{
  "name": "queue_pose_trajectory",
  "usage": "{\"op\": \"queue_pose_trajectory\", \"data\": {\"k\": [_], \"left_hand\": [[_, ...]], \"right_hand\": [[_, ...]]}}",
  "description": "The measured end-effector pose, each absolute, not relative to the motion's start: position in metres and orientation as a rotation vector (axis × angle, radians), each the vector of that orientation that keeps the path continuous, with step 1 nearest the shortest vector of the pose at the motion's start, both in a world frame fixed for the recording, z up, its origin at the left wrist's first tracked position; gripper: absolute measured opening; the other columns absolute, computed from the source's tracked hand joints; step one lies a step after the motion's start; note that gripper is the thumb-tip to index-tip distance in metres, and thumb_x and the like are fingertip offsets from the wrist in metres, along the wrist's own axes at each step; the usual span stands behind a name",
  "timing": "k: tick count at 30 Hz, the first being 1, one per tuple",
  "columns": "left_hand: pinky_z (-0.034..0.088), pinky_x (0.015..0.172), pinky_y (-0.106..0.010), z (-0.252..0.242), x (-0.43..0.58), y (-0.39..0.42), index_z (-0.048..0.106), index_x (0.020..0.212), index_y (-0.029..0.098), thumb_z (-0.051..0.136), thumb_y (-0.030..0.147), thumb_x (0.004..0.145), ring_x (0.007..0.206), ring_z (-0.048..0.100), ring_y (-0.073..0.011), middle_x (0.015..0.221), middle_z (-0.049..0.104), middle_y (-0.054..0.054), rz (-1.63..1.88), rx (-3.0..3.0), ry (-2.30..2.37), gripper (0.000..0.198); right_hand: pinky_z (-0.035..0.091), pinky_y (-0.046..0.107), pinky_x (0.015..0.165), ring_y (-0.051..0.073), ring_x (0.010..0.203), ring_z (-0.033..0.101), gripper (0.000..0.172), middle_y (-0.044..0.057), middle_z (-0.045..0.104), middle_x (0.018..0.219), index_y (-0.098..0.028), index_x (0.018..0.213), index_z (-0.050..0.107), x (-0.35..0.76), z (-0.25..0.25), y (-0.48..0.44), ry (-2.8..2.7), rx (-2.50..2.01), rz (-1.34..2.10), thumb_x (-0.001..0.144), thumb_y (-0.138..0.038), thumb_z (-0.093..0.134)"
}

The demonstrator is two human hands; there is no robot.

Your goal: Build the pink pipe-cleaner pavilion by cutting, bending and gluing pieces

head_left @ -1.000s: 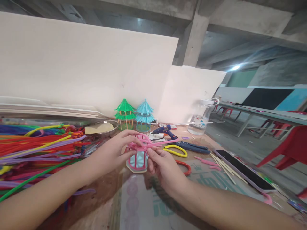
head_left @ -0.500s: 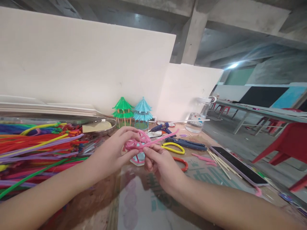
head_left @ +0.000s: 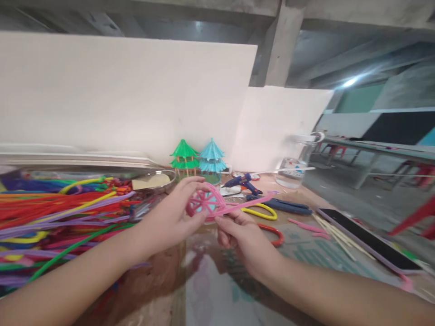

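Note:
A pink pipe-cleaner frame [head_left: 220,203], round with spokes like a wheel, is held up over the table. My left hand [head_left: 178,213] is closed on its left side, thumb below and fingers above. My right hand [head_left: 243,235] pinches a pink pipe cleaner [head_left: 254,202] at the frame's lower right edge, its free end pointing right. Part of the frame is hidden behind my left fingers. Something pale blue shows through the spokes. Behind stand a green pavilion model [head_left: 184,153] and a light blue pavilion model [head_left: 211,156].
Bundles of coloured pipe cleaners [head_left: 68,213] cover the left. A metal bowl [head_left: 168,183] sits behind them. Rightward lie a glue gun [head_left: 239,181], blue pliers [head_left: 288,206], yellow-handled [head_left: 265,211] and red-handled [head_left: 279,235] tools, wooden sticks [head_left: 335,235], a phone [head_left: 367,240] and a clear jug [head_left: 292,167].
The pink frame has tilted, so its spokes face me more openly. Both hands keep their hold. The whole scene has shifted to the right in view as my head turned.

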State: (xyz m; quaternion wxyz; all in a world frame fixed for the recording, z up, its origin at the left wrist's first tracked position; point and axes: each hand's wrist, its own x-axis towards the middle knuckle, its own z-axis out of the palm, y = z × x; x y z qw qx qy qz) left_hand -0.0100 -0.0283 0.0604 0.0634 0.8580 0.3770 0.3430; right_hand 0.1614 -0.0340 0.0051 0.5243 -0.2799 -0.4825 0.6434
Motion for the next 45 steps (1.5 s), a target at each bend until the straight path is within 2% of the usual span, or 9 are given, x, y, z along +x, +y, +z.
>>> {"op": "queue_pose_trajectory", "data": {"k": [5, 8, 13, 16, 19, 27, 32, 40, 45], "left_hand": [[0.048, 0.096, -0.04, 0.066, -0.013, -0.025, 0.062, 0.104, 0.022, 0.043, 0.025, 0.092, 0.113, 0.058, -0.0227, 0.118, 0.062, -0.008, 1.03, 2.491, 1.123, 0.023], [0.048, 0.097, -0.04, 0.066, -0.016, -0.02, 0.064, 0.094, 0.021, 0.045, 0.026, 0.09, 0.114, 0.058, -0.0235, 0.115, 0.064, -0.008, 1.091, 2.492, 1.116, 0.02], [0.047, 0.098, -0.041, 0.059, -0.02, -0.013, 0.066, 0.09, 0.021, 0.047, 0.023, 0.088, 0.116, 0.057, -0.0243, 0.113, 0.065, -0.009, 1.114, 2.455, 1.15, 0.019], [0.045, 0.102, -0.042, 0.056, -0.02, -0.012, 0.067, 0.094, 0.022, 0.048, 0.025, 0.088, 0.12, 0.056, -0.0241, 0.119, 0.063, -0.009, 1.109, 2.443, 1.158, 0.02], [0.046, 0.1, -0.043, 0.056, -0.02, -0.013, 0.063, 0.108, 0.019, 0.046, 0.027, 0.089, 0.116, 0.058, -0.0242, 0.121, 0.063, -0.01, 1.092, 2.402, 1.216, 0.026], [0.048, 0.098, -0.042, 0.058, -0.018, -0.015, 0.056, 0.114, 0.02, 0.044, 0.03, 0.091, 0.112, 0.059, -0.0234, 0.118, 0.064, -0.009, 1.047, 2.444, 1.271, 0.028], [0.043, 0.102, -0.044, 0.056, -0.017, -0.017, 0.062, 0.1, 0.021, 0.047, 0.028, 0.092, 0.122, 0.05, -0.0256, 0.122, 0.056, -0.011, 1.197, 2.65, 1.371, 0.019], [0.048, 0.09, -0.041, 0.055, -0.009, -0.028, 0.068, 0.076, 0.022, 0.056, 0.03, 0.088, 0.104, 0.056, -0.0252, 0.107, 0.058, -0.007, 1.106, 2.791, 1.286, 0.018], [0.047, 0.09, -0.044, 0.055, -0.008, -0.029, 0.069, 0.075, 0.023, 0.058, 0.03, 0.086, 0.102, 0.056, -0.0255, 0.104, 0.06, -0.007, 1.106, 2.849, 1.317, 0.017]], "right_hand": [[0.029, 0.022, 0.047, 0.008, 0.043, 0.04, 0.033, -0.007, 0.05, 0.045, -0.017, 0.077, 0.064, 0.16, 0.0, -0.031, -1.213, -0.685, 1.525, 0.066, -0.046, 0.077], [0.03, 0.022, 0.048, 0.008, 0.045, 0.041, 0.036, -0.007, 0.052, 0.048, -0.017, 0.078, 0.063, 0.16, 0.001, -0.027, -1.244, -0.758, 1.465, 0.064, -0.048, 0.077], [0.034, 0.023, 0.051, 0.009, 0.047, 0.043, 0.037, -0.006, 0.053, 0.047, -0.017, 0.074, 0.062, 0.161, 0.004, -0.02, -1.279, -0.819, 1.386, 0.063, -0.048, 0.077], [0.039, 0.024, 0.054, 0.009, 0.051, 0.049, 0.037, -0.004, 0.059, 0.057, -0.016, 0.074, 0.064, 0.162, 0.005, -0.02, -1.294, -0.757, 1.41, 0.062, -0.048, 0.078], [0.043, 0.025, 0.056, 0.01, 0.053, 0.053, 0.038, -0.002, 0.064, 0.062, -0.016, 0.073, 0.064, 0.163, 0.006, -0.021, -1.299, -0.723, 1.437, 0.063, -0.049, 0.079], [0.044, 0.024, 0.052, 0.01, 0.049, 0.055, 0.044, 0.0, 0.064, 0.058, -0.015, 0.069, 0.062, 0.163, 0.003, -0.019, -1.222, -0.708, 1.469, 0.065, -0.057, 0.077], [0.045, 0.024, 0.053, 0.01, 0.049, 0.056, 0.044, -0.001, 0.064, 0.056, -0.015, 0.067, 0.061, 0.163, 0.003, -0.019, -1.187, -0.691, 1.454, 0.065, -0.056, 0.076], [0.045, 0.023, 0.052, 0.01, 0.048, 0.057, 0.043, -0.002, 0.063, 0.054, -0.016, 0.067, 0.059, 0.163, 0.006, -0.021, -1.171, -0.65, 1.474, 0.065, -0.055, 0.077], [0.048, 0.025, 0.054, 0.011, 0.05, 0.059, 0.039, -0.001, 0.066, 0.057, -0.016, 0.071, 0.062, 0.162, 0.004, -0.019, -1.144, -0.631, 1.501, 0.064, -0.05, 0.079]]}}
